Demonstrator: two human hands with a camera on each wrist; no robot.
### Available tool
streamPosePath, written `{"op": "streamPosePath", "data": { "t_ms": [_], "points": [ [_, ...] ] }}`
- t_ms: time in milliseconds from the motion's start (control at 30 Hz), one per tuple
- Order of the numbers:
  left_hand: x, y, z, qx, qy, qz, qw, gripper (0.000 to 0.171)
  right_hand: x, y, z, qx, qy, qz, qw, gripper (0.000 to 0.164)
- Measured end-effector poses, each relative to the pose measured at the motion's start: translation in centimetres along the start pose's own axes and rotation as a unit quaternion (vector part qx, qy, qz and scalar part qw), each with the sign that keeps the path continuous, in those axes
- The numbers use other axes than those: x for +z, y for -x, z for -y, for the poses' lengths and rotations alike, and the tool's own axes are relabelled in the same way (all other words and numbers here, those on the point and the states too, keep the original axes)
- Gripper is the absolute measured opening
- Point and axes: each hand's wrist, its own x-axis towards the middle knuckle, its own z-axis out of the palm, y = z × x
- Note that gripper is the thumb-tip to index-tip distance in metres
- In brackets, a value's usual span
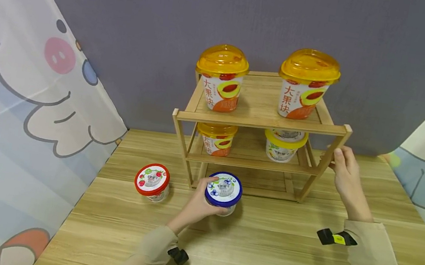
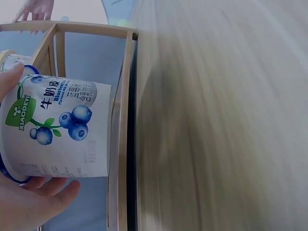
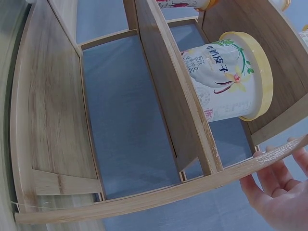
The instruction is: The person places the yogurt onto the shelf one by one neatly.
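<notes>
In the head view my left hand (image 1: 200,205) grips a blue-lidded blueberry tub (image 1: 224,190) by its sides, in front of the bottom tier of a wooden rack (image 1: 263,122). Thumb and fingers wrap the lid end of the same tub (image 2: 57,127) in the left wrist view, its printed side facing the camera. My right hand (image 1: 347,178) holds the rack's right front post, several fingertips curled against the wood. Seen from the right wrist, those fingers (image 3: 272,180) lie along the post (image 3: 144,198), beside the middle tier with a yellow-lidded tub (image 3: 226,79).
Two large cups with orange domed lids, a left one (image 1: 222,79) and a right one (image 1: 306,84), stand on the top tier. A similar cup (image 1: 216,141) is on the middle tier. On the table (image 1: 259,258), left of the rack, sits a red-lidded tub (image 1: 152,181).
</notes>
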Motion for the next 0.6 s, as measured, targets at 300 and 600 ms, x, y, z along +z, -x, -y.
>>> {"op": "streamPosePath", "data": {
  "t_ms": [300,600],
  "points": [
    [1.6,-1.9,-0.1,0.007,-0.002,0.011,0.9999,0.082,0.1,0.0,0.0,-0.006,-0.032,-0.002,0.999,0.017],
    [3.5,-3.3,-0.8,0.008,-0.007,0.024,0.9997,0.082,0.0,0.0,0.0,-0.001,-0.018,-0.001,1.000,0.016]
  ]
}}
